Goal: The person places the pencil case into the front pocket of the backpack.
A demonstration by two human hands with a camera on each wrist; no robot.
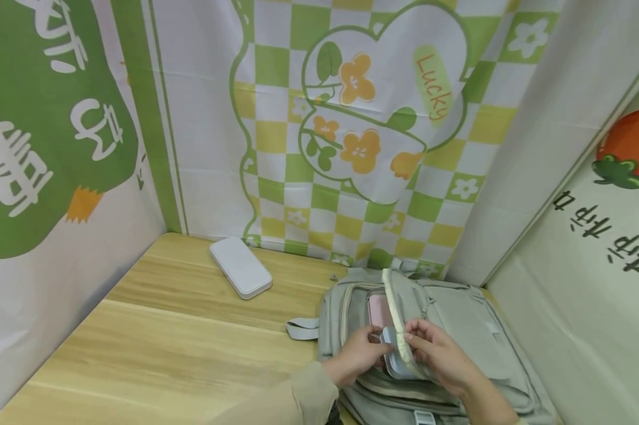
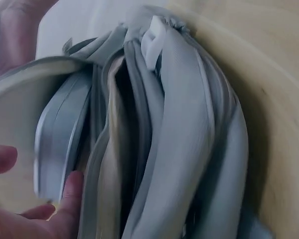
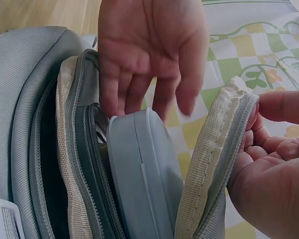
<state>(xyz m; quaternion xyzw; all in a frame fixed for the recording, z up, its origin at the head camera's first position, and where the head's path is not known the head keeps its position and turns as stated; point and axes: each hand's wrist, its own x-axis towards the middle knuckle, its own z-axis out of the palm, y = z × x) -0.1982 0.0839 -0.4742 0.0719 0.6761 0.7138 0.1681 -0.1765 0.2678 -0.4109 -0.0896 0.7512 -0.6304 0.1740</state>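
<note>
Grey fabric is what your two hands are working in: the backpack (image 1: 457, 348) is lying flat at the near right of the wooden table (image 1: 155, 342), its pocket mouth open. Your right hand (image 1: 439, 354) is pinching the cream-edged pocket flap (image 1: 396, 319) and pulling it toward 3 o'clock. Your left hand (image 1: 359, 354) is the nearer one to the blue-grey case (image 3: 139, 174); its fingers (image 3: 134, 94) are resting straight on the top edge of the case, not curled round it. This case is standing on edge, half inside the pocket, with its long axis running into the opening, between the zipper side and the flap. Farther away, at 11 o'clock, a white flat box (image 1: 241, 267) is lying on the table, well apart from the bag.
</note>
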